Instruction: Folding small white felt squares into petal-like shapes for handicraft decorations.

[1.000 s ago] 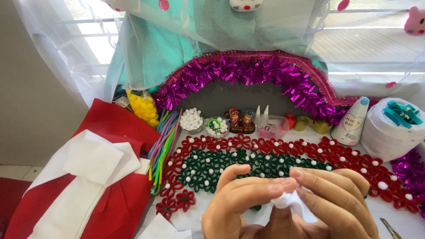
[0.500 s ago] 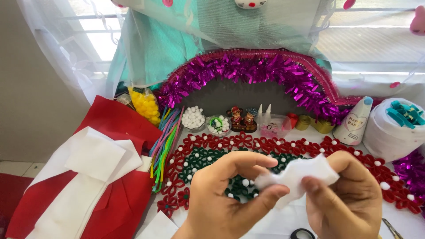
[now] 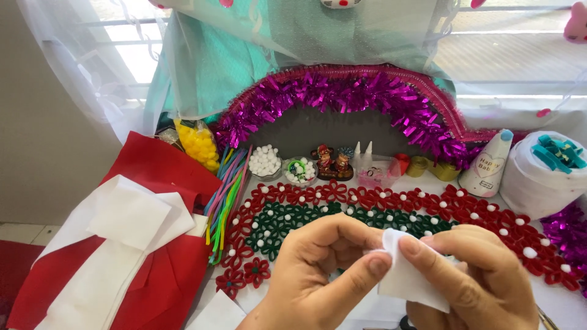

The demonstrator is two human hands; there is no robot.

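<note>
Both hands have come together again: the left hand [image 3: 318, 275] and right hand [image 3: 477, 278] now pinch the white felt piece [image 3: 406, 278] at its top edge, above the worktop [image 3: 568, 305].

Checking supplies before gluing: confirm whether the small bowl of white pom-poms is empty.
No, the bowl behind the red flower mat is heaped with white pom-poms.

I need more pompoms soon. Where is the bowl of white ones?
In the head view the bowl of white pompoms sits at the back left of the table, between the bundle of coloured pipe cleaners and a small dish of mixed bits.
</note>
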